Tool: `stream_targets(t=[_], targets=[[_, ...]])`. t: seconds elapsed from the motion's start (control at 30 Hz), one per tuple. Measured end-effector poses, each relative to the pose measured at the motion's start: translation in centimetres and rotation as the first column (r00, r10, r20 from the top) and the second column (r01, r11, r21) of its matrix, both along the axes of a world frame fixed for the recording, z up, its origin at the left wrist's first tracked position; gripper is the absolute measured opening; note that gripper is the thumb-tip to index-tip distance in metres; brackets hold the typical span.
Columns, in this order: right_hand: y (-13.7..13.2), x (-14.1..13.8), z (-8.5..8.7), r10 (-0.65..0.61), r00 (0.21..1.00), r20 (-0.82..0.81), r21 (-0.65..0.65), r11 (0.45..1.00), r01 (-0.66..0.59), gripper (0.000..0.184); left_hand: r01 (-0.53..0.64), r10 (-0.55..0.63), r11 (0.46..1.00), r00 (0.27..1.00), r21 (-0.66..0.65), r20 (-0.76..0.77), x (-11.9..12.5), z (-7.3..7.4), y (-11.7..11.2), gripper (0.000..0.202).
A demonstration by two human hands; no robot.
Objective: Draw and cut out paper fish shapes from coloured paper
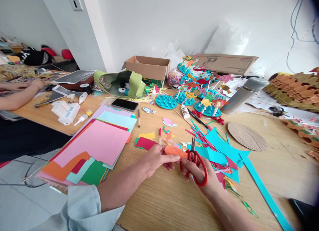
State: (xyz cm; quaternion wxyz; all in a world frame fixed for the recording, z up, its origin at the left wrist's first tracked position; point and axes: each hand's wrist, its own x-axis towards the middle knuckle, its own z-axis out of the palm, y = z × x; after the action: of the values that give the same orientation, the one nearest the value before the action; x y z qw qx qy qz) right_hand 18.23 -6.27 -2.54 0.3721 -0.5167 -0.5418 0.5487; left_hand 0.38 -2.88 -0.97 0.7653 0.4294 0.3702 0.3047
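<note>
In the head view my left hand [157,159] pinches a piece of orange paper [175,151] between thumb and fingers. My right hand [199,173] grips red-handled scissors [196,168], with the short blades closing on the paper's edge. Teal and crimson paper scraps [219,151] lie just beyond my right hand. Small cut pieces [147,143] of red and yellow paper sit ahead of my left hand. To its left lies a stack of coloured paper sheets [99,141].
A co-worker's arm and hand [25,91] rest at the table's left end. On the wooden table [159,207] stand a black phone [124,105], a cardboard box [147,66], teal paper crafts [164,101], a grey flask [243,95] and a corrugated cardboard disc [246,136].
</note>
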Motion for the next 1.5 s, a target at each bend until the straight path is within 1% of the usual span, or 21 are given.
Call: stream_targets(t=[0.07, 0.13, 0.2, 0.33, 0.4, 0.47, 0.57, 0.67, 0.87, 0.97, 1.13, 1.27, 1.5], targets=[[-0.1, -0.2, -0.1, -0.015, 1.0, -0.008, -0.01, 1.0, 0.015, 0.038, 0.005, -0.005, 1.0, 1.0, 0.002, 0.027, 0.2, -0.1, -0.3, 0.036], [-0.2, -0.5, 0.1, -0.015, 1.0, 0.0, -0.027, 1.0, 0.015, 0.039, -0.02, 0.02, 0.999, 1.0, 0.033, 0.016, 0.5, -0.1, -0.5, 0.032], [-0.4, -0.8, 0.5, -0.005, 1.0, 0.03, -0.037, 0.999, 0.006, 0.039, -0.077, 0.077, 0.996, 0.997, 0.051, 0.0, 0.7, -0.1, -0.6, 0.027], [-0.6, -1.1, 1.1, 0.033, 0.996, 0.08, -0.03, 0.999, -0.03, 0.04, -0.21, 0.21, 0.978, 0.978, 0.016, -0.013, 0.9, 0.2, -0.4, 0.024], [-0.6, -1.0, 1.2, 0.063, 0.993, 0.099, -0.03, 0.998, -0.06, 0.044, -0.267, 0.267, 0.964, 0.963, 0.011, -0.024, 0.7, 0.4, -0.1, 0.022], [-0.5, -0.9, 1.2, 0.114, 0.986, 0.122, -0.048, 0.993, -0.109, 0.047, -0.296, 0.296, 0.955, 0.955, 0.013, -0.017, 0.5, 0.5, 0.1, 0.02], [-0.5, -1.0, 1.2, 0.2, 0.973, 0.118, -0.099, 0.977, -0.189, 0.054, -0.295, 0.295, 0.955, 0.955, 0.003, 0.028, 0.1, 0.6, 0.4, 0.018], [-0.6, -1.0, 1.3, 0.248, 0.964, 0.093, -0.138, 0.962, -0.235, 0.058, -0.29, 0.291, 0.957, 0.955, -0.023, 0.051, 0.0, 0.9, 0.4, 0.022], [-0.7, -0.9, 0.9, 0.296, 0.954, 0.054, -0.124, 0.95, -0.288, 0.056, -0.343, 0.351, 0.934, 0.933, -0.101, 0.079, 0.3, 1.3, 0.4, 0.022], [-0.7, -0.8, 0.9, 0.31, 0.949, 0.062, -0.113, 0.947, -0.302, 0.056, -0.335, 0.347, 0.934, 0.932, -0.124, 0.102, 0.2, 1.2, 0.4, 0.022], [-0.8, -0.9, 1.4, 0.332, 0.939, 0.091, -0.126, 0.939, -0.32, 0.058, -0.307, 0.323, 0.942, 0.939, -0.135, 0.115, 0.1, 1.2, 0.5, 0.025], [-0.8, -1.0, 1.7, 0.333, 0.939, 0.091, -0.135, 0.938, -0.32, 0.059, -0.303, 0.315, 0.945, 0.945, -0.127, 0.085, 0.1, 1.3, 0.5, 0.026], [-0.9, -1.1, 1.4, 0.335, 0.932, 0.137, -0.141, 0.938, -0.316, 0.06, -0.316, 0.318, 0.943, 0.948, -0.1, 0.009, 0.1, 1.2, 0.5, 0.02]])
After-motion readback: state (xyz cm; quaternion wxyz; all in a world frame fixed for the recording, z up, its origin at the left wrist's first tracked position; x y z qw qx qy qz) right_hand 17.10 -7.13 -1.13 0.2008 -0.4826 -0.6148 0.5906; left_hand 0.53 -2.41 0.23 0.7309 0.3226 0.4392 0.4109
